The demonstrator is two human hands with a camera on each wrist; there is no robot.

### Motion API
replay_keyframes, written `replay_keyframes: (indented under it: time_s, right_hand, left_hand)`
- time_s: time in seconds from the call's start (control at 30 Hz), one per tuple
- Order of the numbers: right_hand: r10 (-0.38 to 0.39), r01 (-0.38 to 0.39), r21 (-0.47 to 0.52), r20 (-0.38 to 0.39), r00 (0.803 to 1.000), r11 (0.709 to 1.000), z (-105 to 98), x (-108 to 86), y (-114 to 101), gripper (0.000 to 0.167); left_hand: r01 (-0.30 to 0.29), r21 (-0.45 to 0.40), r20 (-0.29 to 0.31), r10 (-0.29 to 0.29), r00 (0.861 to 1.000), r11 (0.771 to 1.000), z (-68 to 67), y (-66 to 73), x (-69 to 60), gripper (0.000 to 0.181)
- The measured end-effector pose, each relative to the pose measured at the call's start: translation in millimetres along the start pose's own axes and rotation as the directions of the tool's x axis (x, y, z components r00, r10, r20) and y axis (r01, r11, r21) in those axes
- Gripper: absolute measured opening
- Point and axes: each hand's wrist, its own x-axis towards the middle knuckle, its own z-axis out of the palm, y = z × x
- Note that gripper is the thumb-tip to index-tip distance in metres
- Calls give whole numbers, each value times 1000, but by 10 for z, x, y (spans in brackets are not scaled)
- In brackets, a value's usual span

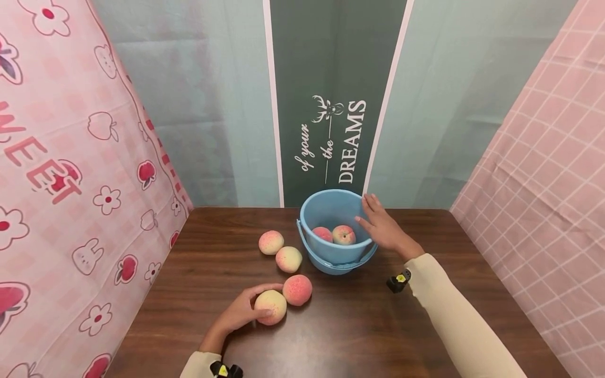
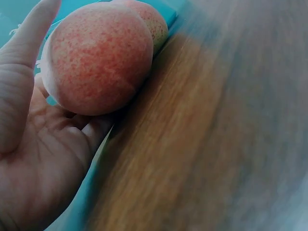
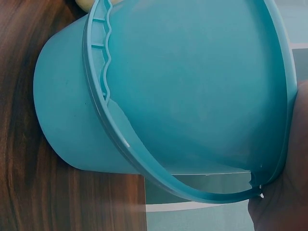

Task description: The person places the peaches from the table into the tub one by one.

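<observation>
At the lower centre of the head view, the left hand [image 1: 240,313] holds a pale peach [image 1: 273,304] between thumb and fingers, a redder peach [image 1: 298,290] just beside it. The right hand [image 1: 385,230], fingers fairly straight, rests at the right rim of the blue bucket [image 1: 335,255], where 2 peaches [image 1: 344,234] lie. The pale peach looks light, matte and unlikely to slip; gripping its widest part, thumb opposite fingers, probably works without hard squeezing.

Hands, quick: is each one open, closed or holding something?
Left hand: holding a yellow-and-pink peach.
Right hand: open, resting against the rim of the blue bucket.
</observation>
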Motion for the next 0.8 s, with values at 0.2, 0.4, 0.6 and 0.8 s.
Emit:
replay_keyframes:
  time_s: [0.2, 0.4, 0.6, 0.8]
  right_hand:
    - [-6, 6, 4, 2, 1000, 1000, 29, 7, -31, 75]
    - [-12, 12, 9, 4, 1000, 1000, 61, -6, -60, 74]
    - [-18, 18, 7, 21, 1000, 1000, 92, 8, -47, 76]
    - [1, -1, -7, 17, 1000, 1000, -8, 31, 5, 77]
  left_hand:
    - [-10, -8, 26, 10, 1000, 1000, -31, -9, -64, 63]
    - [-19, -70, 69, 23, 997, 997, -76, -22, -166, 76]
    - [-24, -132, 111, 38, 993, 991, -113, -76, -228, 81]
    - [2, -83, 118, 7, 993, 997, -155, -65, -113, 80]
